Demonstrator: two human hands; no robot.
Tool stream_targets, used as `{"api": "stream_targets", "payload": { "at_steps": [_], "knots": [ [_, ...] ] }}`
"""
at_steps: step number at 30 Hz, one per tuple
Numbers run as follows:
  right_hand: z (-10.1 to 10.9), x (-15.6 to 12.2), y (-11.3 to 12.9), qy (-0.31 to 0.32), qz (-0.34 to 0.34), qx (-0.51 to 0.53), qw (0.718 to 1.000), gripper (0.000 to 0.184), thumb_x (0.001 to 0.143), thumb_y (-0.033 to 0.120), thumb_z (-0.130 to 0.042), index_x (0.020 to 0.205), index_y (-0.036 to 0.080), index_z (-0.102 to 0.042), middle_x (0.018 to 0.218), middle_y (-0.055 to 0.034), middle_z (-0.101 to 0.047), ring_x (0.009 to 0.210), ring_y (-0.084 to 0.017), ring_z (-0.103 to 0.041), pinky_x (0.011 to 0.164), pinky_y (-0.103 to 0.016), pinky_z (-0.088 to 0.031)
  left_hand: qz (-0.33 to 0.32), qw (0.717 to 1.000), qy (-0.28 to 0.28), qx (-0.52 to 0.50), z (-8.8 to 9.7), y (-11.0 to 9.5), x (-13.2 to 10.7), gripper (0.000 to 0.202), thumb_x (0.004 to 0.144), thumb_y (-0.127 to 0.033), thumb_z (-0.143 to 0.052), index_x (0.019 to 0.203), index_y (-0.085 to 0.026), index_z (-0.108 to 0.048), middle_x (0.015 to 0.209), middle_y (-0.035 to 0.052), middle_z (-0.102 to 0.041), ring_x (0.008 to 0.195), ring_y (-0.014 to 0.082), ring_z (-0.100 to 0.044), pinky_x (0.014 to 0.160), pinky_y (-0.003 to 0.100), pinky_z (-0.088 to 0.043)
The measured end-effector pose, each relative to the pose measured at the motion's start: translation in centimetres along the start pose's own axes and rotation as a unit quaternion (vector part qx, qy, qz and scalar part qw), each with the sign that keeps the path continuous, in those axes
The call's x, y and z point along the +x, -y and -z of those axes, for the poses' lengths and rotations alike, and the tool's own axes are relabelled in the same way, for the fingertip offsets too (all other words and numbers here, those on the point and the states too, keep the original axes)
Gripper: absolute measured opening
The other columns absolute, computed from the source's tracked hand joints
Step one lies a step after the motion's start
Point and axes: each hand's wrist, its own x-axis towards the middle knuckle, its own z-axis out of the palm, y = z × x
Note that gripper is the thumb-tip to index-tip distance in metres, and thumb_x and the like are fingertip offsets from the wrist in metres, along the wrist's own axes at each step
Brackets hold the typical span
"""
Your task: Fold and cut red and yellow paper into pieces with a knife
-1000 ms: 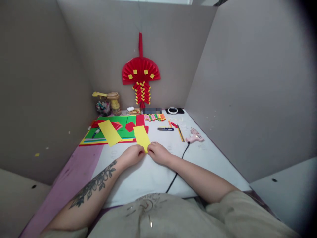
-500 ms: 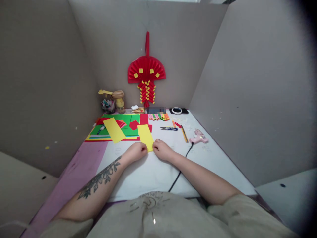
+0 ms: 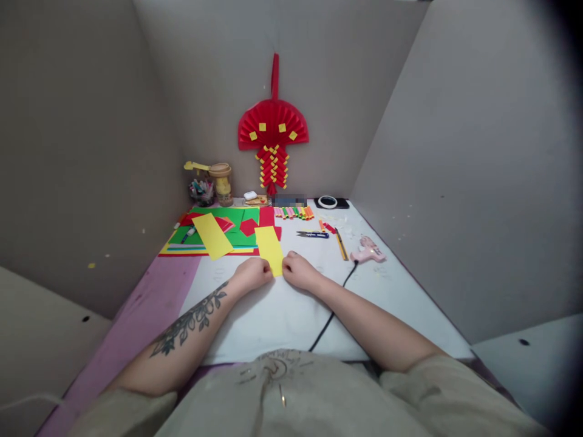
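Note:
A yellow paper strip (image 3: 270, 247) lies lengthwise in front of me on the white table, its far end over red paper. My left hand (image 3: 253, 273) is closed at the strip's near left corner, fingers curled in. At the near right edge my right hand (image 3: 298, 270) pinches the same strip. Fingertips of both hands are partly hidden. Another yellow paper piece (image 3: 212, 235) rests slantwise on stacked coloured sheets (image 3: 243, 240) to the left.
Behind stand small rolled paper tubes (image 3: 294, 213). Thread snips (image 3: 313, 234), a yellow utility knife (image 3: 341, 244) and a pink glue gun (image 3: 368, 250) with a black cord lie right. A red paper fan ornament (image 3: 273, 124) hangs on the back wall.
The view has shifted slightly, so everything sits a little differently in the picture. Both hands stay at the near end of the yellow strip.

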Motion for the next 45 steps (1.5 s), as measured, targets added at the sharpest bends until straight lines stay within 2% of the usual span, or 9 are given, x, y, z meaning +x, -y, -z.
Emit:
{"api": "stream_targets", "payload": {
  "at_steps": [10, 15, 20, 22, 27, 31, 34, 38, 45],
  "knots": [
    [-0.1, 0.3, -0.4, 0.021, -0.036, -0.034, 0.999, 0.013, 0.076, 0.015, -0.049, 0.067, 0.017, -0.059, 0.078, -0.0049, -0.054, 0.068, -0.014, -0.049, 0.062, -0.025, -0.034, 0.006, 1.0, 0.019, 0.004, 0.3, 0.3, 0.2, 0.014, 0.069, -0.028, -0.051, 0.067, -0.02, -0.061, 0.071, 0.0026, -0.065, 0.063, 0.0161, -0.055, 0.051, 0.025, -0.03],
    [0.2, 0.3, -0.8, 0.016, -0.058, 0.017, 0.998, 0.005, 0.07, 0.015, -0.053, 0.074, 0.017, -0.054, 0.079, -0.0024, -0.054, 0.071, -0.014, -0.049, 0.062, -0.023, -0.033, -0.003, 1.0, 0.027, -0.012, 0.1, 1.5, 0.4, 0.012, 0.067, -0.027, -0.052, 0.065, -0.02, -0.061, 0.066, 0.0004, -0.064, 0.06, 0.0143, -0.054, 0.05, 0.023, -0.029],
    [0.0, 0.2, -1.7, -0.004, -0.086, 0.121, 0.989, 0.028, 0.063, 0.009, -0.054, 0.088, 0.019, -0.05, 0.081, 0.0013, -0.055, 0.071, -0.012, -0.05, 0.062, -0.021, -0.034, -0.013, 0.999, 0.02, -0.021, -0.1, 2.4, 0.3, 0.01, 0.067, -0.026, -0.054, 0.067, -0.019, -0.061, 0.065, -0.0007, -0.062, 0.059, 0.0135, -0.052, 0.051, 0.022, -0.03],
    [-0.3, 0.1, -2.1, -0.007, -0.085, 0.156, 0.984, 0.03, 0.062, 0.006, -0.051, 0.088, 0.02, -0.05, 0.08, 0.0022, -0.056, 0.071, -0.011, -0.05, 0.062, -0.021, -0.035, -0.048, 0.998, 0.007, -0.034, -0.1, 2.3, 0.1, 0.014, 0.067, -0.021, -0.054, 0.077, -0.019, -0.064, 0.07, -0.0006, -0.062, 0.062, 0.0134, -0.053, 0.053, 0.022, -0.033],
    [-0.5, 0.1, -2.6, -0.022, -0.077, 0.193, 0.978, 0.031, 0.06, 0.002, -0.049, 0.086, 0.019, -0.053, 0.077, 0.0029, -0.057, 0.069, -0.011, -0.051, 0.062, -0.021, -0.037, -0.207, 0.978, 0.006, -0.028, 0.0, 1.7, -0.4, 0.035, 0.077, -0.015, -0.047, 0.102, -0.027, -0.068, 0.086, 0.002, -0.059, 0.078, 0.0133, -0.056, 0.067, 0.021, -0.037],
    [-0.1, -0.3, -2.8, -0.052, -0.037, 0.205, 0.977, 0.03, 0.062, -0.001, -0.046, 0.081, 0.016, -0.06, 0.075, 0.0012, -0.057, 0.067, -0.011, -0.05, 0.063, -0.022, -0.039, -0.214, 0.976, 0.017, 0.023, 0.2, 1.5, -0.8, 0.033, 0.085, -0.022, -0.045, 0.106, -0.032, -0.068, 0.085, 0.002, -0.058, 0.076, 0.0132, -0.056, 0.064, 0.021, -0.036],
    [0.3, -0.9, -2.6, -0.058, 0.037, 0.194, 0.979, 0.031, 0.066, -0.003, -0.046, 0.079, 0.016, -0.067, 0.081, -0.0022, -0.057, 0.073, -0.012, -0.053, 0.07, -0.023, -0.042, -0.212, 0.976, 0.026, 0.05, 0.4, 1.4, -0.9, 0.033, 0.087, -0.025, -0.042, 0.109, -0.034, -0.066, 0.086, 0.0017, -0.058, 0.074, 0.0134, -0.056, 0.061, 0.022, -0.034],
    [0.3, -1.7, -1.1, -0.023, 0.135, 0.096, 0.986, 0.031, 0.077, 0.005, -0.05, 0.093, 0.021, -0.072, 0.087, -0.0052, -0.057, 0.083, -0.015, -0.052, 0.078, -0.027, -0.042, -0.214, 0.974, 0.025, 0.071, 0.7, 1.3, -1.0, 0.032, 0.086, -0.023, -0.043, 0.103, -0.033, -0.068, 0.086, 0.0018, -0.059, 0.076, 0.0141, -0.056, 0.06, 0.022, -0.033],
    [0.2, -2.6, 0.7, -0.001, 0.124, -0.029, 0.992, 0.031, 0.084, 0.012, -0.047, 0.103, 0.021, -0.069, 0.097, -0.0084, -0.059, 0.091, -0.018, -0.051, 0.081, -0.03, -0.042, -0.2, 0.975, 0.013, 0.098, 0.9, 0.8, -1.2, 0.027, 0.085, -0.025, -0.045, 0.092, -0.03, -0.071, 0.083, 0.0022, -0.057, 0.074, 0.0145, -0.056, 0.056, 0.023, -0.031]
  ]
}}
